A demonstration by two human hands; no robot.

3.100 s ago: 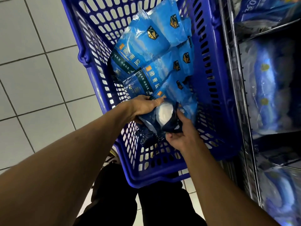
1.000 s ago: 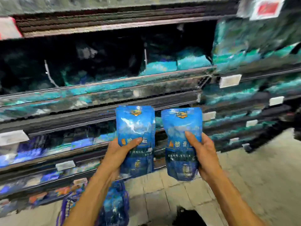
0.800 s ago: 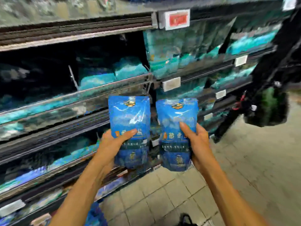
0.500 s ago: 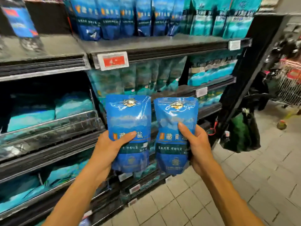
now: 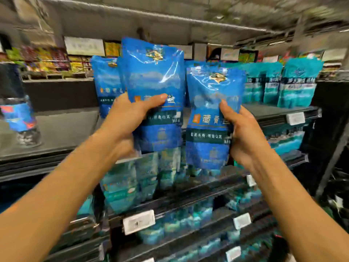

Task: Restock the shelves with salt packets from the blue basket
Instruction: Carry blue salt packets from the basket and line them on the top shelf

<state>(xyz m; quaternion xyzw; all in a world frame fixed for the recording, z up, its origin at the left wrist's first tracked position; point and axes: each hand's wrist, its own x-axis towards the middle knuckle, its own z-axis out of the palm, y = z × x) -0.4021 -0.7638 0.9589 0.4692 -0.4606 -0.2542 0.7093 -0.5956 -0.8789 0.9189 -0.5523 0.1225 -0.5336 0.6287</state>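
Note:
My left hand (image 5: 125, 118) grips a blue salt packet (image 5: 154, 76) upright, thumb across its front. My right hand (image 5: 243, 133) grips a second blue salt packet (image 5: 207, 103), also upright, a little lower and to the right. Both packets are raised in front of the top shelf (image 5: 273, 111), where matching blue packets (image 5: 105, 82) stand right behind the left one. The blue basket is out of view. The picture is blurred by motion.
Teal packets (image 5: 296, 86) stand on the right part of the top shelf. A bare grey stretch of shelf (image 5: 62, 127) lies to the left, with a bottle (image 5: 18, 118) on it. Lower shelves (image 5: 170, 205) hold more teal bags behind price tags (image 5: 138, 222).
Both hands have lifted the two packets from waist height up to the top shelf level. My view has tilted upward and closer to the shelving.

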